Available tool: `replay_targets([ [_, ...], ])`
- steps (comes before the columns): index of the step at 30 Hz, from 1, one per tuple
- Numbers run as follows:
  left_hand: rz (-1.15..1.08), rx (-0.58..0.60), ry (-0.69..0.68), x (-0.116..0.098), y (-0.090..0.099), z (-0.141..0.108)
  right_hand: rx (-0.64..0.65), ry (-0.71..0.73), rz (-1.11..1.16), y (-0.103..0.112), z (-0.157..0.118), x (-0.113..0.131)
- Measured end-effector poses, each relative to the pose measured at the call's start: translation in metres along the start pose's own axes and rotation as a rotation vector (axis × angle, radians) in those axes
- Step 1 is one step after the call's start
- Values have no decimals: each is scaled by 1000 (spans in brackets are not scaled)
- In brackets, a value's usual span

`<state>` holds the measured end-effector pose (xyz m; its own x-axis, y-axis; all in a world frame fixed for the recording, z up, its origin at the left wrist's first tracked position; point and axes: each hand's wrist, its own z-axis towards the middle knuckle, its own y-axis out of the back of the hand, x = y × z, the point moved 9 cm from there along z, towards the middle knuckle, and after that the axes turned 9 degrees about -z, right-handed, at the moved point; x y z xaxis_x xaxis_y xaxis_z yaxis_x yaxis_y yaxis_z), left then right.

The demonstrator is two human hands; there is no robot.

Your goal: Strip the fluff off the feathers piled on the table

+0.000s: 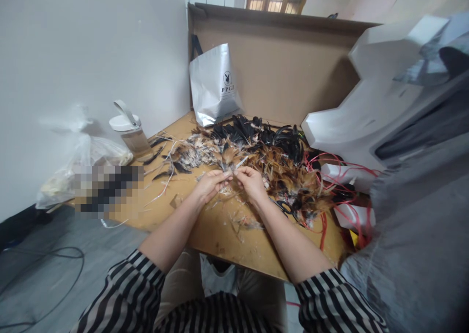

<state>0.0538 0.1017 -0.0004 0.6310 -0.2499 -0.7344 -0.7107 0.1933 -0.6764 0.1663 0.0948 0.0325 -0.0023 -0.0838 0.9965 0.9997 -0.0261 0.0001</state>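
Both hands meet over the middle of the table, pinching a small bunch of brown and dark feathers (227,157) near its base. My left hand (211,184) is closed, thumb and fingertips pressed together on the bunch. My right hand (252,182) is closed too, its fingertips against the same bunch from the right. A thin white strip (241,162) sticks up beside the right fingertips. Just beyond lie piles of black feathers (249,129), brown feathers (282,169) and pale mottled feathers (198,149). Exactly what each fingertip grips is too small to make out.
Black-handled scissors (285,207) lie by my right forearm. Red string (323,230) trails at the table's right. A lidded bottle (132,135), a plastic bag (88,162) and a silver bag (212,86) stand around the back and left. A cardboard panel (286,64) rises behind.
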Motion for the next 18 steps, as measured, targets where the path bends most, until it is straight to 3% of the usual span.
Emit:
replay_targets([
  [6, -85, -43, -2, -3, 1, -2, 40, -59, 82, -3, 0, -6],
  [18, -83, -4, -10, -1, -2, -2, 59, -94, 170, -10, -2, -5],
])
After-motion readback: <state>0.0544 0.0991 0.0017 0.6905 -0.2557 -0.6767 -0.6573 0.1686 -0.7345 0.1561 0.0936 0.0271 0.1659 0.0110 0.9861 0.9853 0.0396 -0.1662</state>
